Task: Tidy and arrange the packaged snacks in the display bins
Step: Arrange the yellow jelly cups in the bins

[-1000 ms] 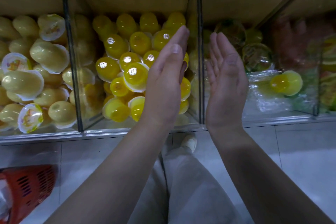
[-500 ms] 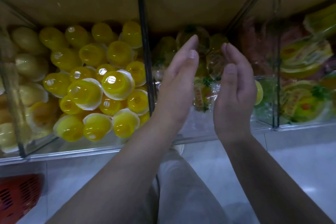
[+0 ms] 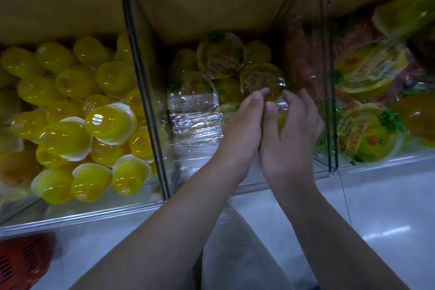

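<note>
The left grip and the right grip have been lowered into the middle bin and brought together (before, they were held apart); a jelly cup is now touched by the fingertips.

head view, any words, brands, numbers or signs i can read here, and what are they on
No text here can be read.
On the round clear plastic cups with yellow-and-green printed lids in the middle bin: print with red marks, too blurred.
On the larger yellow-and-green printed packs in the right bin: rows of characters, motion-blurred, unreadable.
On the glossy yellow dome-shaped jelly cups in the left bin: no print shows.
On the red perforated plastic basket: no text shows.
</note>
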`<action>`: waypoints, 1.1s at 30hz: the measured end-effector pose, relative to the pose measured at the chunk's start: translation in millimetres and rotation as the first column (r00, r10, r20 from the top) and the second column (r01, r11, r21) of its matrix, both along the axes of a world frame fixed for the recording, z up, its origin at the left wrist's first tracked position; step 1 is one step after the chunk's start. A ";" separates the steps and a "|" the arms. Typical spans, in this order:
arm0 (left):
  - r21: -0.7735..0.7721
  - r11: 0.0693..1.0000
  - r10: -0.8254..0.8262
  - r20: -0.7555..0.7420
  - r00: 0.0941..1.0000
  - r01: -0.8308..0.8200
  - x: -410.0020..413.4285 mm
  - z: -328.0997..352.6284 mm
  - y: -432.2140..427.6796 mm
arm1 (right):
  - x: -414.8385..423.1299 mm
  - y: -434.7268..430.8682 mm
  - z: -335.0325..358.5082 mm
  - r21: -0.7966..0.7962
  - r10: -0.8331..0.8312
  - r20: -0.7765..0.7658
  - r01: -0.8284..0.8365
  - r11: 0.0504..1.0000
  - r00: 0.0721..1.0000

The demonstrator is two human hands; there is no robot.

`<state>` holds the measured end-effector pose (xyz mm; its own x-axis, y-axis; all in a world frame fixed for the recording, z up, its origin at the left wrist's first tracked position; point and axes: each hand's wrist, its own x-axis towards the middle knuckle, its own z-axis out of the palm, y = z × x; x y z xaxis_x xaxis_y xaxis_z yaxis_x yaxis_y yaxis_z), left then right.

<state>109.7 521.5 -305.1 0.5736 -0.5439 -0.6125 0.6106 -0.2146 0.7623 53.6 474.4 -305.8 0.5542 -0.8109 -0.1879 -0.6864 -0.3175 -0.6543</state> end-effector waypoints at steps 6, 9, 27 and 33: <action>-0.003 1.000 0.018 -0.050 0.999 -0.019 0.6 -11.1 -0.1 | -2.9 2.5 -4.1 -0.093 0.032 -0.135 -0.044 0.995 0.990; 0.007 1.000 0.029 -0.032 0.999 -0.029 -0.1 -14.1 1.9 | -11.2 15.5 -10.5 -0.228 0.083 -0.148 -0.115 0.967 0.986; -0.026 0.999 -0.033 -0.078 0.996 0.031 6.1 -7.1 1.0 | -8.3 0.5 -15.0 -0.099 0.130 0.364 -0.100 0.990 0.922; -0.080 0.987 0.136 -0.065 0.988 -0.142 2.3 -2.7 14.1 | -9.9 3.6 -14.7 -0.212 0.205 0.369 -0.133 0.968 0.907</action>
